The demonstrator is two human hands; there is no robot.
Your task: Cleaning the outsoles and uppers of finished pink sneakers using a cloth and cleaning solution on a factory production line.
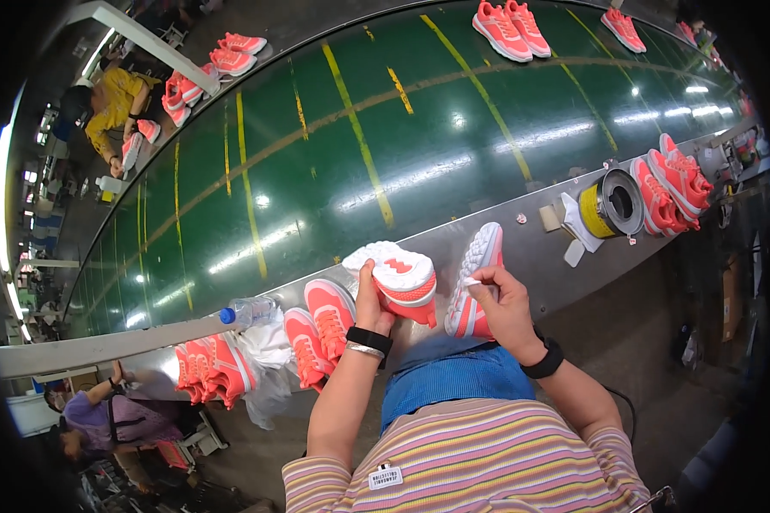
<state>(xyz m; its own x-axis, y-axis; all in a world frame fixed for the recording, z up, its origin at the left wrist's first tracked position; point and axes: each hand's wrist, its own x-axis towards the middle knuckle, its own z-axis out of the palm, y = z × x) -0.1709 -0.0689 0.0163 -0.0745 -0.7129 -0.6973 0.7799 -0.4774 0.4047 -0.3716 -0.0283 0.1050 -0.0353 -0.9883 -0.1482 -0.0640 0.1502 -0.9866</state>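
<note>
My left hand [370, 301] grips a coral sneaker [409, 299], its white sole turned up toward me and its heel pointing to the lower right. A second coral sneaker [485, 256] lies on its side on the metal ledge, white sole facing left. Over that shoe is my right hand [506, 308], closed in a pinch on a small white piece [472, 282] whose kind I cannot make out. Left of my left hand, a pair of coral sneakers [321, 325] rests on the ledge.
A green conveyor belt [299, 188] with yellow lines runs beyond the ledge [505, 218], carrying more sneakers [512, 30]. At right stand an open tin [612, 208] and sneakers [672, 188]; at left, a bottle [252, 313], white wrapping [269, 342] and sneakers [214, 369]. Two people work at left.
</note>
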